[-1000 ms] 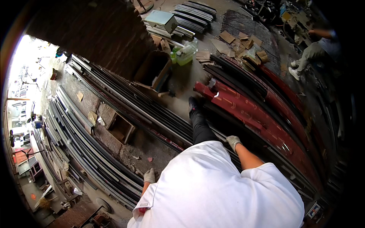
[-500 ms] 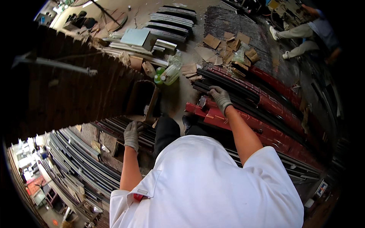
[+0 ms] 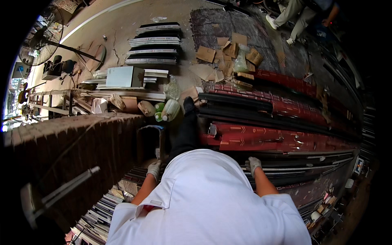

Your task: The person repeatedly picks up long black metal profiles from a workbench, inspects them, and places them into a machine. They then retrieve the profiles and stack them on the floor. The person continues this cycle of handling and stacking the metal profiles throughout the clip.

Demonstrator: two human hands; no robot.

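The left hand (image 3: 154, 169) was down by the white shirt (image 3: 212, 200), near the open box (image 3: 162, 143). The right hand (image 3: 253, 164) was near the long dark bars (image 3: 294, 172), which lay beside the long red bundle (image 3: 261, 138). I couldn't tell if either was open or closed.

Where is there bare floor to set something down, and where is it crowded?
Bare floor shows between the fan base and the bundled strips, and between those strips and the dark mat. Crowded: long profiles around the right hand, an open box beside the left hand.
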